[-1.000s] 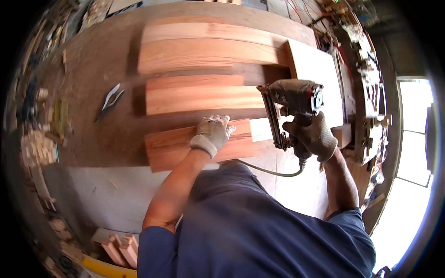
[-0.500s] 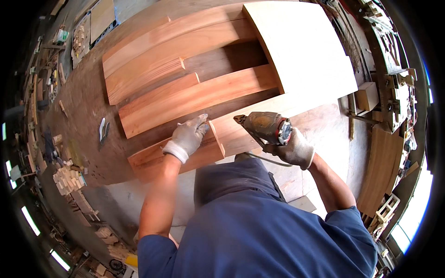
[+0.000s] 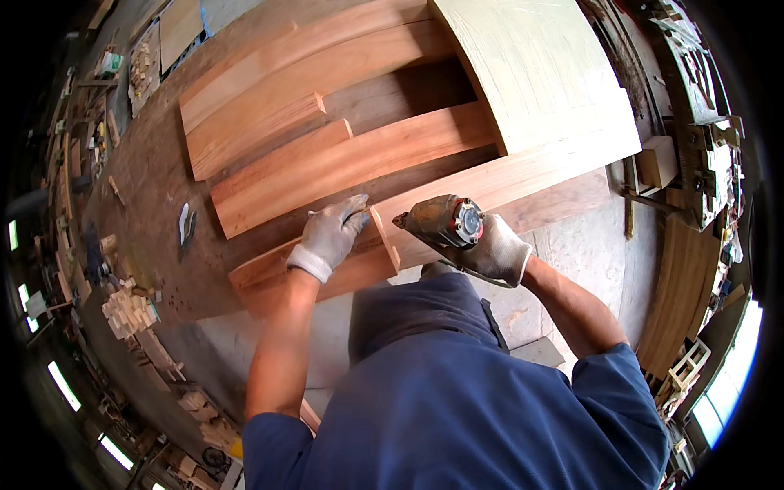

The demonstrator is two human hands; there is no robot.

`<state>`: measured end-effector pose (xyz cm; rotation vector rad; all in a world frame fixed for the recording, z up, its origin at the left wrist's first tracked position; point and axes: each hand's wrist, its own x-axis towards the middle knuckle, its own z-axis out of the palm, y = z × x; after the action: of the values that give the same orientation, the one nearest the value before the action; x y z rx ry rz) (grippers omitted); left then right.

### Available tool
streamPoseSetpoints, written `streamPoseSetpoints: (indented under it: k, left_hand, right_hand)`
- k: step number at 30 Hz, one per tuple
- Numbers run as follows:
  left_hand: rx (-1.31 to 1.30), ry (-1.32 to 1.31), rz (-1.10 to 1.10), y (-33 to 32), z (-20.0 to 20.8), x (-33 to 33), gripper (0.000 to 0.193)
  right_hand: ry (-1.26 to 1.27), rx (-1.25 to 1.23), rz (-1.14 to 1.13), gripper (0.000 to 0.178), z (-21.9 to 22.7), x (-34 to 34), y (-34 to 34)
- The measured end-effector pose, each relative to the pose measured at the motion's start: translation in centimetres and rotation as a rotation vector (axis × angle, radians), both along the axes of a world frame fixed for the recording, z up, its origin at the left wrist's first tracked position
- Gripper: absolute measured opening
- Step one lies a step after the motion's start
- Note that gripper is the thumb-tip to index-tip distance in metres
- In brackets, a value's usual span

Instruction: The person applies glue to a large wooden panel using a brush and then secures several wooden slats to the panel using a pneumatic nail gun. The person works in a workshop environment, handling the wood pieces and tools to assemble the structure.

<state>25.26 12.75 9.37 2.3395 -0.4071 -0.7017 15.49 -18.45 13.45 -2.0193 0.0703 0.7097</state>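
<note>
In a pale work glove, my right hand [image 3: 500,251] is wrapped round the handle of a nail gun [image 3: 437,220]. Its tapered nose points left, just above the near long reddish board [image 3: 523,178]. My left hand [image 3: 331,233], also gloved, has its thumb and fingers pinched together at the left end of that board. What they hold, if anything, is too small to make out. Under the left wrist lies a shorter board piece [image 3: 343,282], with a narrow upright strip [image 3: 385,238] across its right end.
Beyond my hands, several wooden boards [image 3: 359,167] lie side by side on the brown worktop [image 3: 155,237]. A broad pale panel [image 3: 539,65] covers their right ends. A knife-like tool [image 3: 186,229] lies at left. Stacked wood blocks [image 3: 129,310] stand at the left edge; machinery [image 3: 706,163] lines the right.
My right hand has brought the nail gun left, its nose nearer my left hand. The left hand stays pinched at nearly the same spot. The whole view has shifted slightly.
</note>
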Motion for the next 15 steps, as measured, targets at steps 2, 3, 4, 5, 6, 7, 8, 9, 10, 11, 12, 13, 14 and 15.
streamPoseSetpoints:
  k: [2,3,4,5,6,7,8,9,10,11,12,13,14,15]
  left_hand:
    - [-0.031,-0.02,-0.021,0.2,-0.4,0.2,0.031]
    - [-0.034,-0.023,-0.021,0.3,-0.5,0.1,0.03]
    - [-0.037,-0.025,-0.022,0.3,-0.5,0.1,0.03]
    - [-0.04,-0.027,-0.023,0.3,-0.5,0.1,0.029]
    - [-0.032,-0.028,-0.024,0.3,-0.6,0.0,0.029]
    - [-0.026,-0.03,-0.025,0.3,-0.6,0.0,0.029]
    - [-0.019,-0.032,-0.027,0.3,-0.6,0.0,0.029]
    - [-0.017,-0.03,-0.028,0.2,-0.6,0.1,0.029]
    - [-0.014,-0.028,-0.027,0.2,-0.5,0.1,0.029]
    - [-0.012,-0.027,-0.027,0.2,-0.4,0.1,0.029]
    - [-0.02,-0.026,-0.026,0.1,-0.4,0.1,0.029]
    - [-0.028,-0.025,-0.023,0.2,-0.4,0.1,0.029]
    - [-0.036,-0.024,-0.021,0.2,-0.4,0.1,0.029]
    - [-0.033,-0.029,-0.024,0.2,-0.4,0.0,0.029]
  right_hand:
    - [-0.023,-0.007,0.008,0.026,-0.6,0.2,0.1]
    - [-0.026,-0.007,0.013,0.026,-0.6,0.4,0.3]
    - [-0.029,-0.007,0.016,0.026,-0.5,0.7,0.6]
    - [-0.032,-0.007,0.018,0.026,-0.5,0.9,0.7]
    - [-0.006,-0.003,0.018,0.026,-1.1,0.9,0.7]
    - [0.0,-0.013,0.028,0.026,-1.1,1.1,0.7]
    - [0.005,-0.022,0.039,0.026,-0.9,1.4,0.8]
    - [0.01,-0.032,0.049,0.025,-0.9,1.5,0.9]
    - [0.034,-0.021,0.043,0.026,-1.2,1.6,0.8]
    - [0.014,-0.008,0.045,0.026,-1.4,1.6,0.8]
    - [-0.007,0.004,0.047,0.026,-1.5,1.7,0.7]
    - [-0.027,0.018,0.049,0.027,-1.6,1.8,0.7]
    - [-0.01,0.027,0.052,0.027,-1.3,2.0,0.7]
    - [-0.003,0.026,0.048,0.027,-1.2,2.1,0.8]
